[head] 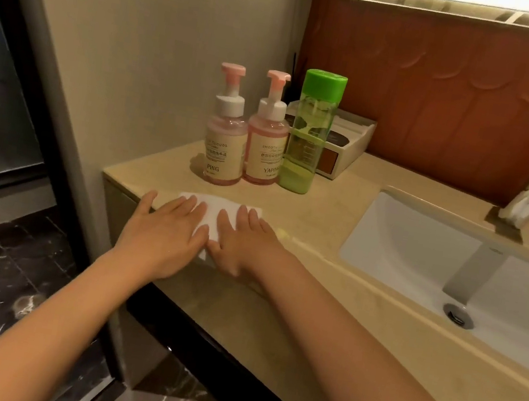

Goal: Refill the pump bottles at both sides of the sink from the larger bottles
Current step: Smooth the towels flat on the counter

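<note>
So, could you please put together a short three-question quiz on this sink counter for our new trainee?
1. True or false: both hands rest flat on the white paper towel at the counter's front edge.
2. How many pink pump bottles stand beside the green bottle? A) one B) two C) three
3. Fill in: the green bottle's cap is ____ (on/off).

Key
1. True: the left hand and right hand lie palm down on the towel, holding nothing.
2. B: the left pump bottle and the right pump bottle, both with pumps fitted.
3. On.
</note>
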`<action>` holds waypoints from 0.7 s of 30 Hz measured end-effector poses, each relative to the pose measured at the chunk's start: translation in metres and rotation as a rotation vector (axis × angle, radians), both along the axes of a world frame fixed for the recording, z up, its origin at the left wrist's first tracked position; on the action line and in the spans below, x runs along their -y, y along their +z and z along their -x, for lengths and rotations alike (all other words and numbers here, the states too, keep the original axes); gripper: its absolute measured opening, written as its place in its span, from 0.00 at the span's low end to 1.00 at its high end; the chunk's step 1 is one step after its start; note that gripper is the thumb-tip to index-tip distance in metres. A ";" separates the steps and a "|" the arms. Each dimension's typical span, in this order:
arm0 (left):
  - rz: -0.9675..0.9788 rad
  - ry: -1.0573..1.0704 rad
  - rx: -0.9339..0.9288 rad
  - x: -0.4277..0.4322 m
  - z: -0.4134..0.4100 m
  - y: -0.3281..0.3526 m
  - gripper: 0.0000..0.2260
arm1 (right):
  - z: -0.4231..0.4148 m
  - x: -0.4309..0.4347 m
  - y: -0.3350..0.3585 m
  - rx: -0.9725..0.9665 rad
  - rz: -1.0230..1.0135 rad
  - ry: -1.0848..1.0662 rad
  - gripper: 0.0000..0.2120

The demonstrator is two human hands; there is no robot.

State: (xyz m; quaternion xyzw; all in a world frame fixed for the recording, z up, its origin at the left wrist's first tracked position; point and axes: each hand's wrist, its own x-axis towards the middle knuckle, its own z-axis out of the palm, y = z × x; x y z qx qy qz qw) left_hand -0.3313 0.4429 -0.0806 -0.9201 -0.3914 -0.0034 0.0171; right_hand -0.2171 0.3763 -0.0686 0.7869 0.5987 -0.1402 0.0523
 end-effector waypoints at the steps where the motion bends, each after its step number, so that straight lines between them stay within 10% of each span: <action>1: 0.019 0.002 0.006 -0.012 -0.004 0.001 0.23 | -0.002 -0.012 -0.001 0.000 0.002 -0.010 0.30; 21: 0.163 -0.031 0.021 -0.096 -0.068 0.015 0.22 | -0.057 -0.097 0.001 0.005 0.020 -0.116 0.30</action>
